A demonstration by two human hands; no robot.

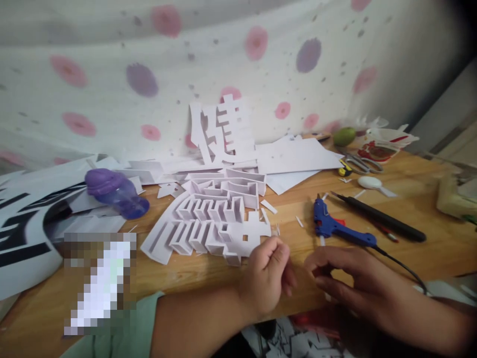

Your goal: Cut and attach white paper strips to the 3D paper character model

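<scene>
My left hand (266, 276) hovers over the front edge of the wooden table (410, 248), fingers curled into a loose fist beside the white paper 3D character model (208, 219). My right hand (335, 276) sits just right of it, fingers bent and pinched together; whether it holds anything is unclear. A thin white strip shows near its fingers. The blue hot glue gun (335, 226) lies just beyond the right hand, its black cord running right. A white cut-out character (223, 130) stands upright against the dotted cloth at the back.
A purple plastic bottle (114, 191) lies at the left on printed sheets (22, 233). White paper sheets (298, 156), scissors (357, 161), a black pen-like tool (380, 217), a green fruit (343, 135) and a plastic bag (387, 141) sit at the back right. Paper scraps dot the table.
</scene>
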